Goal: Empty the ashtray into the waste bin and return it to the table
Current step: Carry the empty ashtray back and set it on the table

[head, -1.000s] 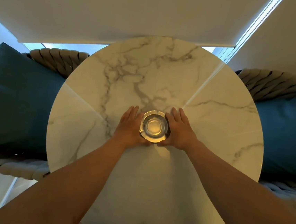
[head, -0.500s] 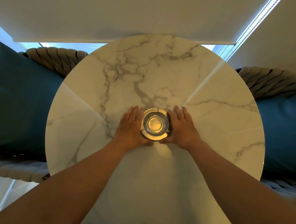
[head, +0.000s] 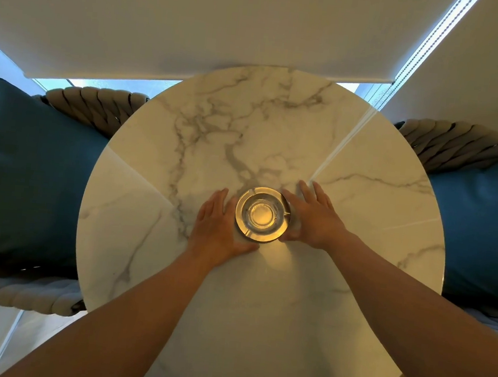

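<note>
Ashtray [head: 262, 214]: a round one of clear glass with a thick rim and notches cut into it, sitting on the round marble table [head: 361, 205] a little beyond the table's middle as seen from the head camera. Its bowl glows amber where the light passes through, and a warm patch of the same colour falls on the stone just on the near side of it. No contents can be made out in the bowl.

The left hand [head: 218, 223] lies just beside the ashtray on its left, palm down, fingers straight and together, with the thumb [head: 245, 246] reaching along the near edge of the glass. The right hand [head: 312, 217] mirrors it on the other side, fingers [head: 308, 191] extended and slightly spread, thumb tucked toward the rim. Both sit against the sides of the glass with the fingers laid out flat rather than curled (whether either hand actually presses the glass cannot be told from above). Both forearms run bare from the bottom of the view.

Either side of the table stand woven rope chairs, each carrying a dark teal cushion [head: 27, 173]. Beyond the far edge hangs a pale roller blind [head: 212, 23] with a bead chain [head: 432, 42] at its right.
</note>
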